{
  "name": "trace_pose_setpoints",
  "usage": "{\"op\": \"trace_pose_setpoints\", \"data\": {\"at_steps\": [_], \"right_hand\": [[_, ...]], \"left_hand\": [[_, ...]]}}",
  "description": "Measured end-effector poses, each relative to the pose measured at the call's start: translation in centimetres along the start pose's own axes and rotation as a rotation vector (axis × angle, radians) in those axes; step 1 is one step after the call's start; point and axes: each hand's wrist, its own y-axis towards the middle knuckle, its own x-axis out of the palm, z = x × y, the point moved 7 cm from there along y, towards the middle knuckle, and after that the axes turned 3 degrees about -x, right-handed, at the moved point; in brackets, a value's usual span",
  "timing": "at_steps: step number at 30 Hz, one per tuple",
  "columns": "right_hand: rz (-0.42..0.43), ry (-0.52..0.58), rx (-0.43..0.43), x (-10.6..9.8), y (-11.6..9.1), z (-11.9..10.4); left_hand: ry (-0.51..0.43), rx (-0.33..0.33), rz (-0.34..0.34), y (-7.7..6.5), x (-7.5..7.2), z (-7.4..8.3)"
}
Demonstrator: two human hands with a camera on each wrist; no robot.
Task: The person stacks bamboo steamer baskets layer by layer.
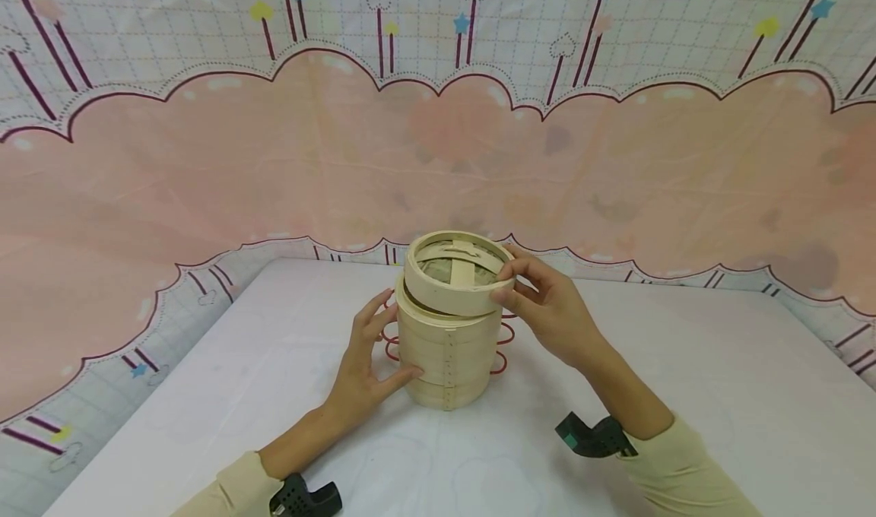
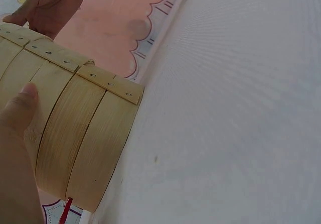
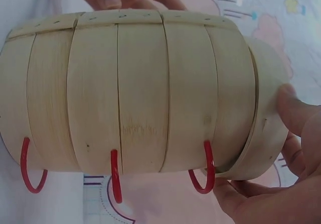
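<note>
A round stack of bamboo steamer baskets stands upright on the white surface. On its top sits the steamer lid, tilted and off-centre, with a dark gap along part of the rim. My right hand pinches the lid's right edge between thumb and fingers. Against the stack's left side, my left hand grips it, thumb on the front and fingers round the far side. Red loop handles stick out from the stack's sides. The right wrist view shows the tiers as separate bands below the lid.
A white tabletop stretches out on both sides of the stack. Behind it hangs a pink and white printed cloth. Each wrist carries a black camera mount, the right one just above the table.
</note>
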Motion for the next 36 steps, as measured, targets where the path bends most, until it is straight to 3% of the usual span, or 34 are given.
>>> {"op": "trace_pose_setpoints", "data": {"at_steps": [9, 21, 36], "right_hand": [[-0.011, 0.023, -0.014, 0.2, 0.0, -0.1], [-0.018, -0.028, -0.053, 0.4, 0.0, -0.5], [0.005, -0.092, -0.061, 1.9, -1.1, -1.5]], "left_hand": [[-0.004, -0.012, -0.004, 0.0, 0.2, -0.1], [-0.003, -0.007, -0.004, -0.1, 0.3, -0.1], [-0.035, 0.012, -0.023, -0.9, -0.9, -0.2]]}}
